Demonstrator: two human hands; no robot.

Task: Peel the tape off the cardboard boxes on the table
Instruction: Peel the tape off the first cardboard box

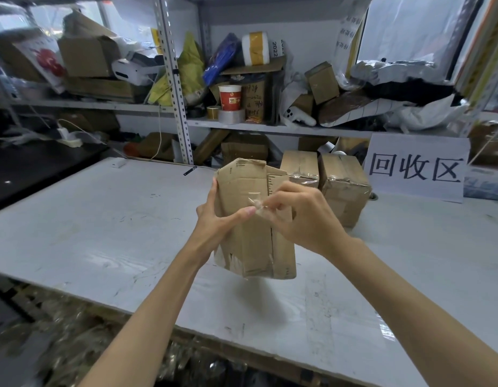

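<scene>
A white table [102, 219] is filling most of the view, its near edge running on a slant across the bottom and its left edge lying beside a dark surface. The widest open stretch of tabletop is lying to the left of the hands, with a narrower strip showing between the hands and the near edge. Metal shelving [175, 93], crammed with cartons and bags, is closing off the far edge. A white sign [415, 169] with three black characters is standing at the back right. Just left of it, two taped cartons are sitting side by side on the table: the left back box [299, 167] and the right back box [345, 188], both wrapped in glossy clear film.

The held box [250, 247] is hanging above the table's middle, casting a shadow beneath. It is standing upright with a ragged top flap, a seam running down its front, and pale torn patches at its lower left corner. The left hand [214, 222] is gripping its left edge, thumb lying across the front. The right hand [303, 216] is pinching a crumpled clear tape scrap [256, 203] against the front face, beside the left thumb tip.
</scene>
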